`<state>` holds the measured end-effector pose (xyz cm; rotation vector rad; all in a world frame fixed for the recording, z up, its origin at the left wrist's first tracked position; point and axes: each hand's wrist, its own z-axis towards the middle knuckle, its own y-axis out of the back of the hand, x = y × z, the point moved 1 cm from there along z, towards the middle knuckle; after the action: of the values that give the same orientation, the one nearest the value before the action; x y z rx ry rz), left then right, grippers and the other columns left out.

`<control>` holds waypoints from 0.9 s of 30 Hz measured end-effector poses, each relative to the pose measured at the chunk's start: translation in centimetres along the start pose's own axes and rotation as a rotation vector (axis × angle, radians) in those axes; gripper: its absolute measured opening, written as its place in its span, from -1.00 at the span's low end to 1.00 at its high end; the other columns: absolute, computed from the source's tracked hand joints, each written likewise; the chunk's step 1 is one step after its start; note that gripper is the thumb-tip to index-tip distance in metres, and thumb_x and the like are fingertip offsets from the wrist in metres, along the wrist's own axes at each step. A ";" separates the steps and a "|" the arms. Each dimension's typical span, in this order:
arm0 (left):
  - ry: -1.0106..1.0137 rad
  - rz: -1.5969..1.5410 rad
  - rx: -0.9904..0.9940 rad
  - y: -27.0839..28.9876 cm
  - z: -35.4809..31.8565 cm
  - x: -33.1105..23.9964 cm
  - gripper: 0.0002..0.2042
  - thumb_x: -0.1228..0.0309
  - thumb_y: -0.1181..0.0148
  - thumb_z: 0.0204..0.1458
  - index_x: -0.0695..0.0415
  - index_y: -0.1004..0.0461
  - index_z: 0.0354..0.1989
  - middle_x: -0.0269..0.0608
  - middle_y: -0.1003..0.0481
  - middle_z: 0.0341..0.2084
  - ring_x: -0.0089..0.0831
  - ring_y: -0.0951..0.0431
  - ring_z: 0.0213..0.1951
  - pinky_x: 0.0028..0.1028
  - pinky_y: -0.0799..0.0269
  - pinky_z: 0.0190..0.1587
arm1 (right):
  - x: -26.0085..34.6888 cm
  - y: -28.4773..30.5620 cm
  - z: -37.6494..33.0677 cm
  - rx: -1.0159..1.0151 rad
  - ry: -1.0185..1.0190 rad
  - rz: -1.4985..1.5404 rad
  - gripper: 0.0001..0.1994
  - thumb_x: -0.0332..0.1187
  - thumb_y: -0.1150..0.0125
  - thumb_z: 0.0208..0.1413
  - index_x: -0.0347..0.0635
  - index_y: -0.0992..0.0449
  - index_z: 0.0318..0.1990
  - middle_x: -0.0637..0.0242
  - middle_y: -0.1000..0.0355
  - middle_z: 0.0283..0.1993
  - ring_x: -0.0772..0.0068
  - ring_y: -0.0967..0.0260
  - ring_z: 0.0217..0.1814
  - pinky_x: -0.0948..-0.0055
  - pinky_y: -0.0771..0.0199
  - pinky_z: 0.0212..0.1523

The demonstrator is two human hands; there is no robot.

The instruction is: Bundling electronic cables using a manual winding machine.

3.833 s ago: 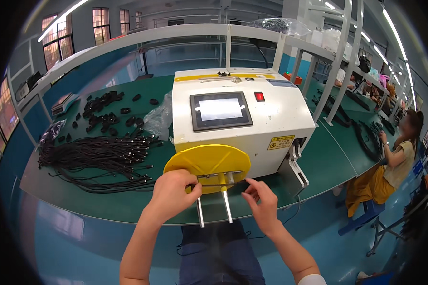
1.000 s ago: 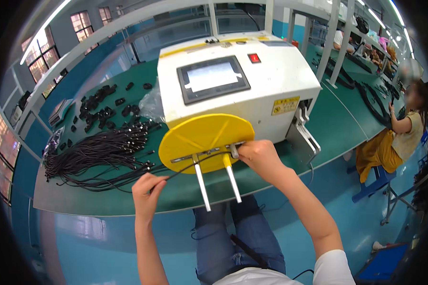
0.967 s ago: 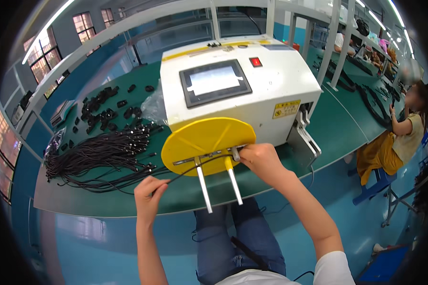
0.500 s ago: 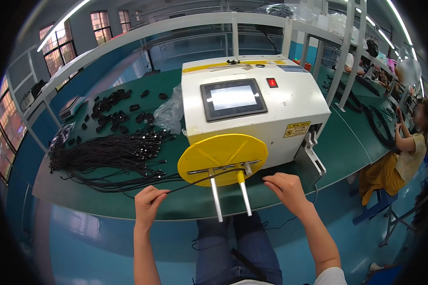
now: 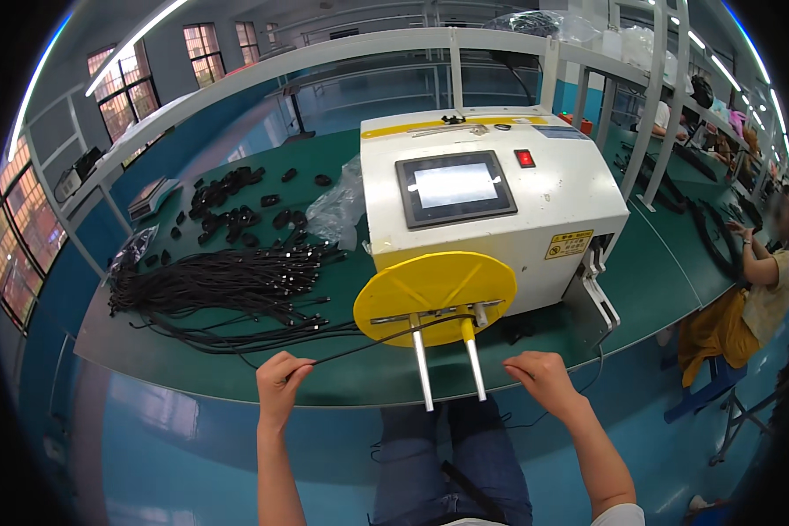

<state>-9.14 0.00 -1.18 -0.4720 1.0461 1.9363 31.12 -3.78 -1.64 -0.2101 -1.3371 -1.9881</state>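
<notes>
My left hand (image 5: pixel 280 383) pinches a thin black cable (image 5: pixel 346 354) at the near side of the bench. From those fingers the cable runs right, across the front of a round yellow disc (image 5: pixel 430 279) and up to a small fitting by its two posts. Two pale metal posts (image 5: pixel 422 373) stick out of the disc toward me. To the right of the posts, my right hand (image 5: pixel 542 379) hangs over the table edge, its fingers closed and no cable showing in them. The disc sits on the front of a white winding machine (image 5: pixel 517 210) with a screen (image 5: pixel 456 188).
A bundle of black cables (image 5: pixel 228 285) lies left of the machine, with several black parts (image 5: pixel 228 197) and clear plastic (image 5: pixel 337 203) behind. A metal bracket (image 5: pixel 594 307) juts from the machine's right side. Farther right, another person (image 5: pixel 754 289) sits at the bench.
My right hand has drawn back from the machine toward me. The left hand sits slightly farther left of the disc, still pinching the cable. The whole view has shifted a little.
</notes>
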 end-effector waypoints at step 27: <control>-0.311 0.103 0.114 -3.1 1.3 -10.9 -0.80 0.55 -0.29 -0.20 0.20 -0.58 -0.32 -0.25 -0.37 -0.65 -0.45 -0.36 -0.61 -0.51 -0.20 -0.60 | -0.9 -1.8 -1.2 0.076 0.010 -0.008 -0.92 -0.43 -0.22 0.01 -0.23 -0.55 -0.35 0.18 -0.46 -0.46 0.15 -0.43 -0.43 0.32 -0.42 -0.41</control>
<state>-0.40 -3.63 5.25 -0.0504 0.9854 1.9497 30.95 -4.03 -3.96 -0.1594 -1.4061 -1.9391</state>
